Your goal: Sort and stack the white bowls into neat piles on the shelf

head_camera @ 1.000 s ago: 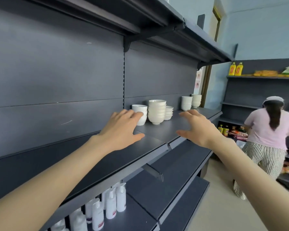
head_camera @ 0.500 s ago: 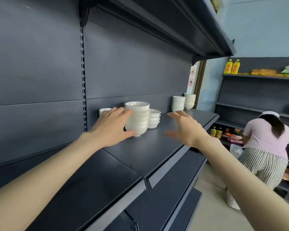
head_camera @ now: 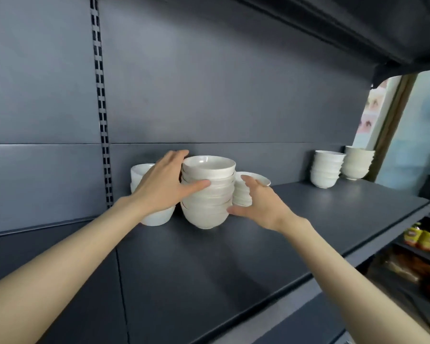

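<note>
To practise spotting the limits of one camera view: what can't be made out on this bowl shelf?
- Head view: the white ceramic bowls at the far left are mostly hidden by the left hand; count unclear.
- Head view: the low pile of white bowls sits behind the right hand and the tall stack of white ceramic bowls.
- Head view: yellow packets lower right are blurred; labels unreadable.

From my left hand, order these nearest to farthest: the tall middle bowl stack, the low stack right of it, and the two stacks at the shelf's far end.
1. The tall middle stack, gripped by the left hand.
2. The low stack, just right of it.
3. The nearer end stack, far right.
4. The last end stack, farthest right.
</note>
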Demonstrator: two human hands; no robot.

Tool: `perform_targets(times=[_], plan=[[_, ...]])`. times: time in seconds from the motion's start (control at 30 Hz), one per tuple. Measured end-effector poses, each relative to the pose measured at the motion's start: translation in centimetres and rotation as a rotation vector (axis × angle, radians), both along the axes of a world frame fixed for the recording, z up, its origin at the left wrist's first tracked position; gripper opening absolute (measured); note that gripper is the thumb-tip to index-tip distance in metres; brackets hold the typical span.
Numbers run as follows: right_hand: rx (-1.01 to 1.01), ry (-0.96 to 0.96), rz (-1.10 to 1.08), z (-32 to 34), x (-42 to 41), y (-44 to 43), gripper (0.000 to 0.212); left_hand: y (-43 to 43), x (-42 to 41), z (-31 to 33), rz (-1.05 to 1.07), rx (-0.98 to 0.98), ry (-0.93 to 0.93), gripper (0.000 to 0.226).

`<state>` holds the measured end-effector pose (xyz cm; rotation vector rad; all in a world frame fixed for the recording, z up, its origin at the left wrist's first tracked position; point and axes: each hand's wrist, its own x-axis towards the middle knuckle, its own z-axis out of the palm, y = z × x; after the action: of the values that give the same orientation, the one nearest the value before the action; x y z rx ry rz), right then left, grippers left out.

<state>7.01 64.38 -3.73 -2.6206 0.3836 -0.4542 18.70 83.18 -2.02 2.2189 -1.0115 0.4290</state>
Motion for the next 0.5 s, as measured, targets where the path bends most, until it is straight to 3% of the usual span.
perform_targets(times=[0.27, 0.5], plan=[[0.321, -0.07, 0.303, -3.6, 4.9, -4.4, 0.089, -3.8, 1.3, 0.3, 0.133, 0.008, 0.226, 0.132], [0.461, -0.095, 0.475, -4.7, 8.2, -5.7, 0.092, -5.1, 2.2, 0.3, 0.161, -0.016, 0.288, 0.133]])
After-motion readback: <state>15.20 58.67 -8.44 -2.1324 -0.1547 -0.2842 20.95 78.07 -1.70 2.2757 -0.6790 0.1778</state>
